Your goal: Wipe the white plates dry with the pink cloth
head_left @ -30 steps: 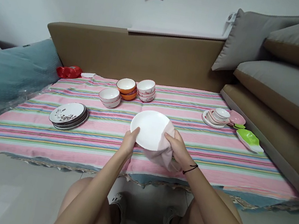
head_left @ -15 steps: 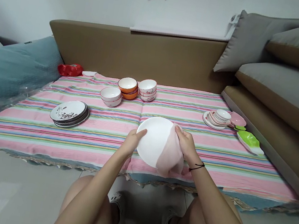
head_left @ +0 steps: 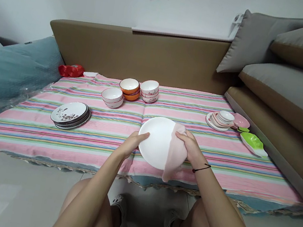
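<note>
plate (head_left: 154, 141) held over the striped sheet (head_left: 108, 125). left hand (head_left: 134, 142): gripping the left rim, thumb on top. right hand (head_left: 191, 145): clasping a pink rag (head_left: 175, 155) over the right edge. bowls (head_left: 149, 86) stand behind, stacked plates (head_left: 69, 112) at left.

4 o'clock: thin black cord bracelet (head_left: 202, 169), my right wrist (head_left: 197, 160) | 6 o'clock: my pale left clog (head_left: 122, 215), holed

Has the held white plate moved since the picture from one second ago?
Yes. Judged against the stack of patterned plates, the white plate has shifted to the right and lower in the view.
</note>
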`<state>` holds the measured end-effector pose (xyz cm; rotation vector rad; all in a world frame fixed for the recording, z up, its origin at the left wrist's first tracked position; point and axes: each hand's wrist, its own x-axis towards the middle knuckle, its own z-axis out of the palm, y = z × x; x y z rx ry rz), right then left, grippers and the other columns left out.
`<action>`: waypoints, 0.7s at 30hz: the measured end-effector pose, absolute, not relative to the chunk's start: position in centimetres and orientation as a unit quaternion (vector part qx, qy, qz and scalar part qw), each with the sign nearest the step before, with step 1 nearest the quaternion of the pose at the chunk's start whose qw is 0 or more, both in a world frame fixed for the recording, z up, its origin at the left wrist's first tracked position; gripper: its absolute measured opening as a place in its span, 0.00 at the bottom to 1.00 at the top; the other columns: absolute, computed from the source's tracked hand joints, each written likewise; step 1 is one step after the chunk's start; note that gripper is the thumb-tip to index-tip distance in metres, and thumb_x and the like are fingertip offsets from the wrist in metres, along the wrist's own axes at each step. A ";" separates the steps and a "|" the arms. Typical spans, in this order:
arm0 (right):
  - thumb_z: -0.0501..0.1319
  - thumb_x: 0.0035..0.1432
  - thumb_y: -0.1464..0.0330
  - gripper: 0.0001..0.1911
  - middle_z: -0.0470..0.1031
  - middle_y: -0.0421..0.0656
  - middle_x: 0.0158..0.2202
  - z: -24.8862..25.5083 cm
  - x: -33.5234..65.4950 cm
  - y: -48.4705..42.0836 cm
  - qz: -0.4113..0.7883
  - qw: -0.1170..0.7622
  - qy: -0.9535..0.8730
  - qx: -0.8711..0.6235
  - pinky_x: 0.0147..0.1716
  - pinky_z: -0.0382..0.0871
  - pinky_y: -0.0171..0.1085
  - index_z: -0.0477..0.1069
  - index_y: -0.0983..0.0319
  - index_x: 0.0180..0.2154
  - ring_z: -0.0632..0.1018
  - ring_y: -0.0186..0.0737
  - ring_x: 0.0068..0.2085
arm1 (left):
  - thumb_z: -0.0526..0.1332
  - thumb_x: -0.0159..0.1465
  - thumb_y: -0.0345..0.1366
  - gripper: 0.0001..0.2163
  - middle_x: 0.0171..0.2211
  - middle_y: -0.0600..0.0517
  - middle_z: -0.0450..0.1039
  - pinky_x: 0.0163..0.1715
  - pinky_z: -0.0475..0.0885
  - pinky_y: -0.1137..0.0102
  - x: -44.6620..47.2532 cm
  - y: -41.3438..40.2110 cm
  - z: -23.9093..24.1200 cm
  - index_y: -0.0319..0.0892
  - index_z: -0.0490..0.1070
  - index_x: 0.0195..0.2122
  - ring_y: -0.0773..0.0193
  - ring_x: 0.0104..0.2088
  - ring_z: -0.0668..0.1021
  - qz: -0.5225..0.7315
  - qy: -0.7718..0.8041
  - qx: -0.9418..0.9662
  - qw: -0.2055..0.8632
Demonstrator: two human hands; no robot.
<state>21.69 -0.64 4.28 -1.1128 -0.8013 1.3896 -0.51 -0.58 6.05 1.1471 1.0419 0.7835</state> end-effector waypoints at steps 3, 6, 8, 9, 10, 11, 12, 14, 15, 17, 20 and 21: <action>0.70 0.38 0.64 0.25 0.77 0.42 0.42 5.0 22.0 -1.0 0.587 0.556 -0.360 -0.465 0.34 0.69 0.38 0.72 0.58 0.42 0.76 0.43 0.37 | 0.63 0.55 0.48 0.22 0.35 0.42 0.77 0.28 0.69 0.70 -0.4 -0.6 6.0 0.33 0.74 0.40 0.58 0.31 0.77 0.335 0.437 0.501 0.668; 0.70 0.38 0.62 0.23 0.78 0.42 0.38 4.7 21.5 -1.2 0.574 0.561 -0.355 -0.480 0.33 0.68 0.37 0.73 0.60 0.39 0.76 0.41 0.34 | 0.63 0.55 0.49 0.22 0.33 0.43 0.78 0.27 0.70 0.69 0.0 -0.6 5.8 0.33 0.74 0.40 0.58 0.29 0.77 0.386 0.452 0.471 0.652; 0.70 0.39 0.60 0.20 0.77 0.42 0.33 4.0 21.0 -1.1 0.547 0.571 -0.346 -0.505 0.31 0.67 0.37 0.73 0.62 0.35 0.74 0.40 0.31 | 0.63 0.55 0.49 0.21 0.30 0.43 0.78 0.25 0.70 0.70 0.4 -0.6 5.6 0.33 0.74 0.37 0.58 0.27 0.77 0.425 0.474 0.440 0.633; 0.70 0.40 0.59 0.19 0.77 0.42 0.32 3.7 20.7 -1.1 0.533 0.577 -0.340 -0.516 0.30 0.66 0.36 0.73 0.62 0.33 0.74 0.39 0.30 | 0.63 0.55 0.49 0.21 0.29 0.43 0.78 0.24 0.70 0.70 0.6 -0.5 5.4 0.32 0.74 0.36 0.59 0.26 0.77 0.442 0.485 0.423 0.625; 0.69 0.40 0.58 0.18 0.76 0.42 0.31 3.4 20.4 -1.1 0.523 0.583 -0.335 -0.523 0.29 0.66 0.36 0.73 0.63 0.32 0.74 0.39 0.30 | 0.62 0.55 0.49 0.21 0.28 0.43 0.77 0.24 0.70 0.70 0.8 -0.5 5.3 0.32 0.74 0.35 0.59 0.25 0.77 0.456 0.494 0.408 0.617; 0.68 0.41 0.58 0.18 0.76 0.42 0.31 3.2 20.1 -1.1 0.519 0.589 -0.330 -0.524 0.29 0.66 0.36 0.73 0.63 0.32 0.73 0.39 0.30 | 0.62 0.55 0.49 0.20 0.28 0.43 0.77 0.23 0.70 0.70 0.9 -0.4 5.1 0.32 0.74 0.35 0.59 0.24 0.77 0.472 0.502 0.394 0.608; 0.68 0.42 0.58 0.18 0.76 0.42 0.32 3.1 19.9 -1.2 0.521 0.592 -0.328 -0.521 0.30 0.66 0.36 0.72 0.63 0.32 0.73 0.39 0.30 | 0.61 0.56 0.49 0.20 0.27 0.43 0.77 0.23 0.70 0.70 1.0 -0.3 5.0 0.32 0.74 0.34 0.59 0.24 0.77 0.489 0.508 0.381 0.598; 0.67 0.44 0.58 0.18 0.76 0.43 0.34 2.9 19.3 -1.5 0.528 0.593 -0.331 -0.510 0.31 0.67 0.37 0.72 0.63 0.34 0.74 0.40 0.32 | 0.60 0.58 0.48 0.19 0.27 0.44 0.77 0.24 0.70 0.70 1.1 0.0 4.6 0.32 0.73 0.35 0.60 0.25 0.77 0.525 0.517 0.358 0.574; 0.66 0.44 0.58 0.19 0.76 0.43 0.35 2.8 19.0 -1.7 0.530 0.590 -0.339 -0.507 0.31 0.67 0.37 0.72 0.63 0.36 0.74 0.40 0.33 | 0.59 0.59 0.46 0.18 0.28 0.44 0.77 0.24 0.70 0.71 1.0 0.2 4.5 0.32 0.73 0.35 0.60 0.26 0.77 0.541 0.521 0.346 0.563; 0.66 0.45 0.58 0.21 0.76 0.45 0.38 2.7 18.5 -2.0 0.527 0.580 -0.358 -0.507 0.33 0.68 0.37 0.71 0.63 0.40 0.74 0.42 0.35 | 0.59 0.60 0.43 0.15 0.28 0.45 0.77 0.25 0.70 0.71 0.9 0.5 4.3 0.33 0.73 0.36 0.62 0.26 0.77 0.556 0.531 0.325 0.550; 0.66 0.45 0.58 0.25 0.76 0.47 0.44 2.5 18.4 -1.8 0.507 0.578 -0.387 -0.510 0.36 0.69 0.39 0.71 0.64 0.44 0.74 0.44 0.40 | 0.59 0.59 0.39 0.13 0.26 0.46 0.76 0.25 0.70 0.71 0.8 0.7 4.2 0.32 0.73 0.36 0.62 0.25 0.76 0.537 0.541 0.323 0.561; 0.66 0.45 0.58 0.26 0.75 0.48 0.45 2.5 18.6 -1.6 0.501 0.582 -0.394 -0.506 0.37 0.69 0.40 0.70 0.64 0.45 0.74 0.45 0.42 | 0.60 0.59 0.39 0.13 0.25 0.47 0.76 0.25 0.70 0.71 0.8 0.6 4.3 0.32 0.73 0.36 0.63 0.25 0.76 0.524 0.540 0.332 0.569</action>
